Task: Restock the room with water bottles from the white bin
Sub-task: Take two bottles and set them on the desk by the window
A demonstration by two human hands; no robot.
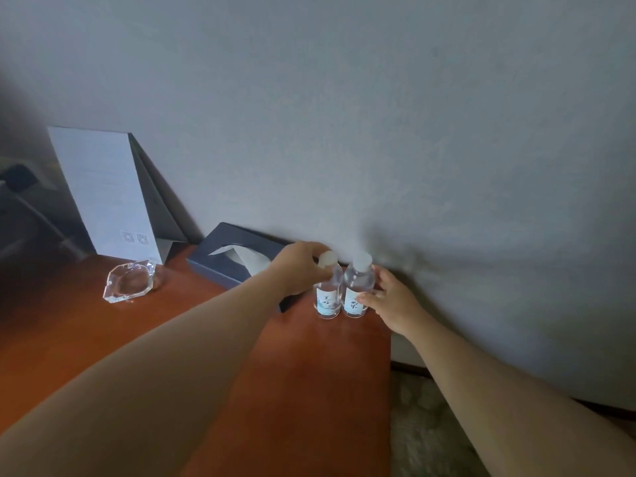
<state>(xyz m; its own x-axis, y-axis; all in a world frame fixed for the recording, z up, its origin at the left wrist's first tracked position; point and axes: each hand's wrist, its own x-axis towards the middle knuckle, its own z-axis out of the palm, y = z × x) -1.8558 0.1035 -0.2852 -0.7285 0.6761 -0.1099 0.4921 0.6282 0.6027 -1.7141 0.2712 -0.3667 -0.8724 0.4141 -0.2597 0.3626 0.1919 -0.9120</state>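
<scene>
two small clear water bottles are seen standing upright, side by side and touching or nearly so, at the far right end of the reddish wooden desk [309,373], close to the grey wall. the left bottle [327,294] is grasped near its white cap and neck by the left hand [300,266], fingers curled round it. the right bottle [358,287] is held at its body by the right hand [392,301], with thumb and fingers against the label. both labels are turned toward the camera. just to the left a dark tissue box [223,259] is noted, then a glass ashtray [129,282] and a standing white card [103,191]. placement is judged essentially done; only release, and perhaps a final squaring of the labels, appears to remain. the white bin is not in view, so further stock cannot be assessed.
</scene>
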